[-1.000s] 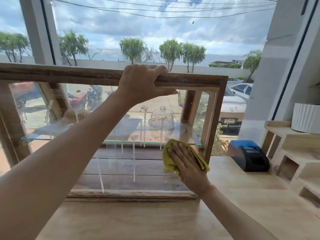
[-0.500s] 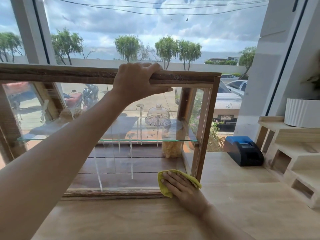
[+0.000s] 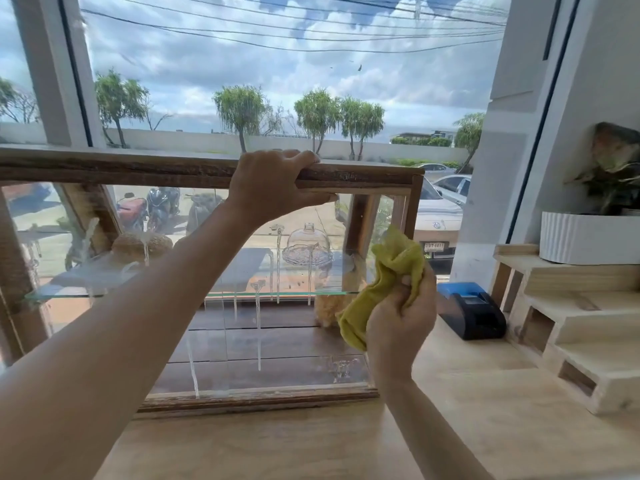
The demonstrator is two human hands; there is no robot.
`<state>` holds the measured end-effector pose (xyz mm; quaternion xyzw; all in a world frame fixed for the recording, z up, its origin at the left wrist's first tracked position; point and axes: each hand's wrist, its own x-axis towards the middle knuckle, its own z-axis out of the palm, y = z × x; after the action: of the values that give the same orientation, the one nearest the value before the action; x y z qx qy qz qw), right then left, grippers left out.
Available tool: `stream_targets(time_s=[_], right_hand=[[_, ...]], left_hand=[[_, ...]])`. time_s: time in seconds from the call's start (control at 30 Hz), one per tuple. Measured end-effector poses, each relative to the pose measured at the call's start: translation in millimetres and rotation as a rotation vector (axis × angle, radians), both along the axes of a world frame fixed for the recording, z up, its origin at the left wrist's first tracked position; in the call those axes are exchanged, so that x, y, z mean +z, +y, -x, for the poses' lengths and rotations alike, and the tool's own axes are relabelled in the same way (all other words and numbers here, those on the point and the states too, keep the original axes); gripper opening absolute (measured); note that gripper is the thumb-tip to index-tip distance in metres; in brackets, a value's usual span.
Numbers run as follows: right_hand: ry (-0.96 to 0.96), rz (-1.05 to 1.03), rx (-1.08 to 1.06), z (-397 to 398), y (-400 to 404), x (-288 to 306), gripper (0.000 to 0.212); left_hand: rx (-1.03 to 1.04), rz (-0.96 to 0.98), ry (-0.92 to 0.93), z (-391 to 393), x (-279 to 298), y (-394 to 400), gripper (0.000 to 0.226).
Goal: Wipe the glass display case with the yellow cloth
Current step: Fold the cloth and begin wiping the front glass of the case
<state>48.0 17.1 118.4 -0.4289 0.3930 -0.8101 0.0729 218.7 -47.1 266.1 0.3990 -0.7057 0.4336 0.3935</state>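
Hands: L (image 3: 270, 183) on case (image 3: 138, 169), R (image 3: 398, 320) w/ cloth (image 3: 391, 271)

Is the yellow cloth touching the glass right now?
Cannot tell. In the head view the right hand holds the yellow cloth bunched before the glass display case; no gap shows.

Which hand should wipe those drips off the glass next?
Right. The right hand already grips the yellow cloth beside the streaked front glass; the left hand holds the case's wooden top rail.
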Motion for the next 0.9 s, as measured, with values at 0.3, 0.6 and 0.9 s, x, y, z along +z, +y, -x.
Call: stream_targets(time_s=[0.3,0.6,0.9], right_hand=[[0.477,0.268,-0.157,-4,-80,20,0.043],[0.904,0.247,-0.244,8,-102,2,0.052],[1.16,0.261,-0.209,21,-99,-73,0.052]], left_hand=[[-0.01,0.016,-0.012,-1,1,-1,0.072],[0.013,0.017,0.001,-1,1,-3,0.072],[0.026,0.016,-0.017,-1,3,-1,0.07]])
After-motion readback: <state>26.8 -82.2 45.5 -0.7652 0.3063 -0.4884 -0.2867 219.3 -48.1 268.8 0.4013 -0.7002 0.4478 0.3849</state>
